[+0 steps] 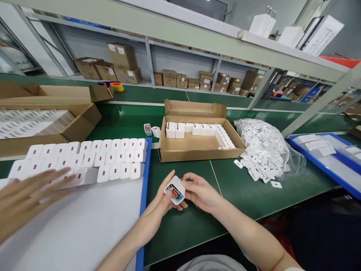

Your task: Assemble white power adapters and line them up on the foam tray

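Both my hands meet over the green table (180, 229) near its front edge. My left hand (159, 201) and my right hand (200, 192) are closed together on one white charger block (175, 189), whose end with red and blue ports faces me. To the left, rows of the same white chargers (93, 158) lie on a white sheet in a blue-edged tray (144, 177).
Another person's blurred hand (26, 197) rests flat on the left chargers. An open cardboard box (197, 145) holds more chargers. A clear bag of small white parts (263, 152) lies to the right, a blue tray (332, 162) beyond it. Two loose chargers (151, 130) stand behind. Shelves carry cartons.
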Tool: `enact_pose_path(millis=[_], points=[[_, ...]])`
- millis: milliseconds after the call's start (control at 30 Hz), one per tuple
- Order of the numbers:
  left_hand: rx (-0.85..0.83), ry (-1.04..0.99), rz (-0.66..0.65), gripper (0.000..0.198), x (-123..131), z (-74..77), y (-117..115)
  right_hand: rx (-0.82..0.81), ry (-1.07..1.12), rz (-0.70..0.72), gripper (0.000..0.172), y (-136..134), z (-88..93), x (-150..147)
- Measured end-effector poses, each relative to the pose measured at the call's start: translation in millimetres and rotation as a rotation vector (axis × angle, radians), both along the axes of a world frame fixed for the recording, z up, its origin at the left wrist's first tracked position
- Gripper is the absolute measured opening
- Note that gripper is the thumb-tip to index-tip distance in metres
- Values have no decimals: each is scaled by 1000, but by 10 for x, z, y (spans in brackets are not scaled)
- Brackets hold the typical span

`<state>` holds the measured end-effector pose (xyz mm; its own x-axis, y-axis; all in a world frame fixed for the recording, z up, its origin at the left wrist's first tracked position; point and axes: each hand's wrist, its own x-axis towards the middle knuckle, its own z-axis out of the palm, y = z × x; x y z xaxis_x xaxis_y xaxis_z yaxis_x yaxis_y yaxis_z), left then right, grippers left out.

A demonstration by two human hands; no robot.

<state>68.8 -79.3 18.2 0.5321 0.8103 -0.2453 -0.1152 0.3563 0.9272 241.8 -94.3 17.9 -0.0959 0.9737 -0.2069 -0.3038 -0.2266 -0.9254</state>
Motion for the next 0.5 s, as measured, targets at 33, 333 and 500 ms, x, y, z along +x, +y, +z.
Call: enact_pose_path(millis=[33, 333, 500], points=[[7, -2, -21, 71, -10, 4, 12, -5, 17, -11, 56, -6, 13, -5], [149, 41, -70, 65, -56, 81, 130, 107, -152, -101, 47, -227, 87, 0], [162, 55, -84, 55, -22, 86, 89, 270, -480, -252, 34, -297, 76, -86]])
